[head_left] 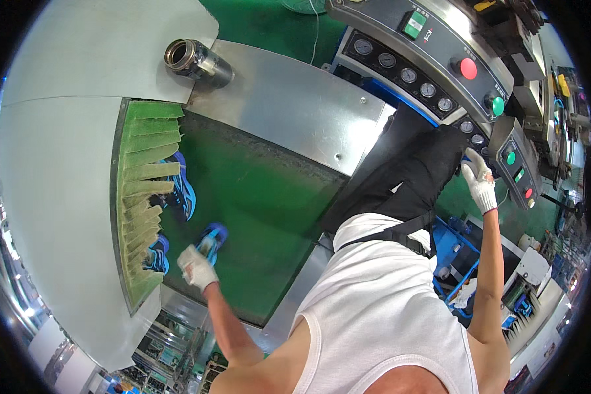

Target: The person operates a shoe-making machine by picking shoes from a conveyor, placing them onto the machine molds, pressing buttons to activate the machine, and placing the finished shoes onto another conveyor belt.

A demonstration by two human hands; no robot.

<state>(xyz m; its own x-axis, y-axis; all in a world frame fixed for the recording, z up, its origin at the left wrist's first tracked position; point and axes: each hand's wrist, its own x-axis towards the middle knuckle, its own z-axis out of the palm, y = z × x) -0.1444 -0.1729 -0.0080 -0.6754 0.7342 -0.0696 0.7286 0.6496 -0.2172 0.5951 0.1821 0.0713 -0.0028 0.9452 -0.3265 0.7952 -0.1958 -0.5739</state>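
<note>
My left hand [197, 268], in a white glove, is closed over the green belt. Its fingers meet the near end of a blurred blue shoe upper [212, 241], which they seem to pinch; the exact contact is hard to make out. More blue shoe uppers [185, 190] stick out from under a fringe of green strips [150, 146] at the belt's left side. Out to the right, my right hand [479, 180], also in a white glove, has its fingers apart beside a control box [517, 161] with green and red buttons. It holds nothing that I can see.
A metal flask [200, 62] without a lid stands at the far left on the metal surface. The green belt [262, 217] runs beneath a pale housing [59, 197]. Ahead is a machine panel with gauges [408, 75] and buttons. A blue crate [454, 246] sits low at my right.
</note>
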